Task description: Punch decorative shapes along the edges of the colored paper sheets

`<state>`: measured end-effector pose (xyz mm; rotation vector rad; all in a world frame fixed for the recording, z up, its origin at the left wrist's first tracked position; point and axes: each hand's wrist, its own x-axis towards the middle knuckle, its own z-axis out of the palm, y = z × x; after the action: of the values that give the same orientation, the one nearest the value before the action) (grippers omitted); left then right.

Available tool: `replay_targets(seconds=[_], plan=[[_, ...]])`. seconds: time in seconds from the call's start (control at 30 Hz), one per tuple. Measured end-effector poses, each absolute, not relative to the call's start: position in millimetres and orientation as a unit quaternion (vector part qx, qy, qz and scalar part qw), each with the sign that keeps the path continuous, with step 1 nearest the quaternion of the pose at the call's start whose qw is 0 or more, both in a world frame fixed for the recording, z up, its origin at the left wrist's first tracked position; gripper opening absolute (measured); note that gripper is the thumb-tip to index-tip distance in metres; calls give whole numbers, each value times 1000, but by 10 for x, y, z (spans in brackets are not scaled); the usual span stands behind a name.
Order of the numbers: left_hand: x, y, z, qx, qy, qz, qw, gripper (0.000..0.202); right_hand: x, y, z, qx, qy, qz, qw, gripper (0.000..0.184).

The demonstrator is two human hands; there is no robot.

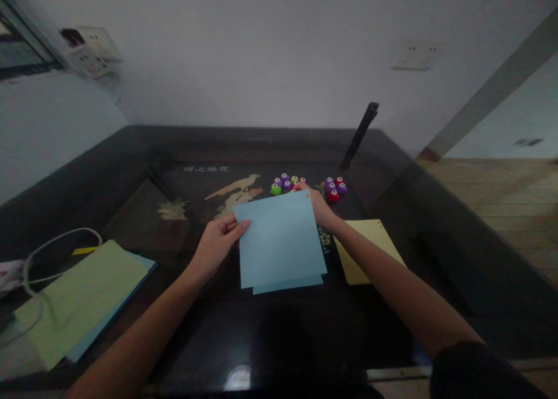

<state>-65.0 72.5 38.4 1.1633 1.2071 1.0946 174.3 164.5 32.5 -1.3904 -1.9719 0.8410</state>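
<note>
Two light blue paper sheets [279, 242], one showing below the other, are held up over the dark table in front of me. My left hand [220, 238] pinches their upper left edge, thumb on the near face. At the upper right corner my right hand [317, 204] grips the paper, its fingers mostly hidden behind it. Just beyond that hand are several small purple, green and red eyeball-like pieces [286, 185], with a second cluster [333, 188] to the right. Tiny pale bits [324, 240] lie by the sheets' right edge.
A yellow sheet [366, 248] lies under my right forearm. Green and blue papers [82, 306] rest at the left, near a white cable [27, 265]. A black stick-like object [361, 134] stands at the table's back right, before the wall.
</note>
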Motion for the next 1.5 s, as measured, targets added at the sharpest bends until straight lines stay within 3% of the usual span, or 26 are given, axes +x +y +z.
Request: replay_targets(seconds=[0.1,0.2,0.3,0.7,1.1,1.5], plan=[[-636,714,367,490,505,456,545,37,1978,1343,412,-515,-703,371,321,20],[-593,683,340,494,502,434,562,36,2203,973,492,-488,-580,523,389,36],[-534,645,309,493,504,401,586,36,2327,700,510,-488,-505,565,432,35],[-561,579,372,490,564,344,568,34,2353,584,466,-454,-389,681,423,45],[-581,603,349,539,582,310,525,31,2314,573,429,-490,-383,653,432,31],[-573,593,343,513,577,331,543,26,2270,569,464,-496,-402,630,442,28]])
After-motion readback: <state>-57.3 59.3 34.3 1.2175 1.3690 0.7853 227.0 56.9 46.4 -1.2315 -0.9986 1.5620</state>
